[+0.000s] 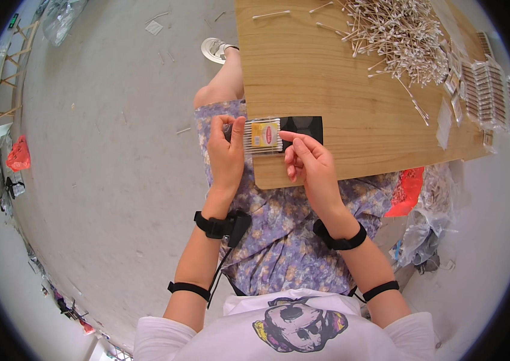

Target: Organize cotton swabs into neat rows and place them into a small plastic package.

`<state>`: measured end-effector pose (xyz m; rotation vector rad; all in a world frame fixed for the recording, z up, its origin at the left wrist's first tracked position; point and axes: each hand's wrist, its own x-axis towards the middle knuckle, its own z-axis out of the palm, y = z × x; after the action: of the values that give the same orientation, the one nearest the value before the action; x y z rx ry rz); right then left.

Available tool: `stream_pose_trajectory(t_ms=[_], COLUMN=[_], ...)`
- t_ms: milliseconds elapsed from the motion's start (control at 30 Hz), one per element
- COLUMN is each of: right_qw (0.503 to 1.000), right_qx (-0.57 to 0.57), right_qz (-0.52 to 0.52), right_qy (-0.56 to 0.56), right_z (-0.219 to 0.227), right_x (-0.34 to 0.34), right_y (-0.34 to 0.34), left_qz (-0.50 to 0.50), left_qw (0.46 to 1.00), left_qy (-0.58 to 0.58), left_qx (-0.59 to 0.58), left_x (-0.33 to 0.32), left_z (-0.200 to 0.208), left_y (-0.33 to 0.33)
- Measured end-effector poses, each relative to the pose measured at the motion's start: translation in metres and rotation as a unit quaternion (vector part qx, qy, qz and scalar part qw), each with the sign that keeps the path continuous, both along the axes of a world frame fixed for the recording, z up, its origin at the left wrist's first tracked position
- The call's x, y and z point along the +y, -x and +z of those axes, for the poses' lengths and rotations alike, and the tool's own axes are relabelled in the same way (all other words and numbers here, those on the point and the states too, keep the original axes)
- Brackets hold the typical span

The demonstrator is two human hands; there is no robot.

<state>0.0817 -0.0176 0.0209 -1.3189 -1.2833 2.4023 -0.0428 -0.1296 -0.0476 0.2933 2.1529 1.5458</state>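
Observation:
A flat clear pack of cotton swabs (pixel 255 144) with a yellow label lies over the table's left edge. Around its left end, my left hand (pixel 226 150) is closed, with the thumb on top. The index finger of my right hand (pixel 312 162) reaches out to the pack's right end and touches it. That hand's other fingers are loosely curled, and no held thing shows in them. Under and beyond the pack's right end is a black flat rectangular piece (pixel 303 127) on the table. Its left part is hidden by the pack.
A big heap of loose cotton swabs (pixel 399 42) covers the far right of the wooden table (pixel 303 78). Rows of filled packs (pixel 489 90) stand along the right edge. A red bag (pixel 408 192) and clear plastic bags (pixel 435 210) hang below. Stray swabs lie on the floor.

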Motion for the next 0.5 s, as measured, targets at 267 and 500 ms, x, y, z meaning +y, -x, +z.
stream_pose_trajectory(t_ms=[267,500], right_qw=[0.999,0.997], right_qx=[0.016,0.024], right_qz=[-0.016,-0.009], right_qy=[0.046,0.077], right_z=[-0.0028,-0.0054], right_x=[-0.0022,-0.0065], right_y=[0.0020,0.0073], left_qz=[-0.001,0.001], left_qw=[1.000,1.000], left_qy=[0.004,-0.006], left_qx=[0.009,0.013], left_x=[0.0005,0.0006], left_z=[-0.0010,-0.0040], left_y=[-0.0010,-0.0013])
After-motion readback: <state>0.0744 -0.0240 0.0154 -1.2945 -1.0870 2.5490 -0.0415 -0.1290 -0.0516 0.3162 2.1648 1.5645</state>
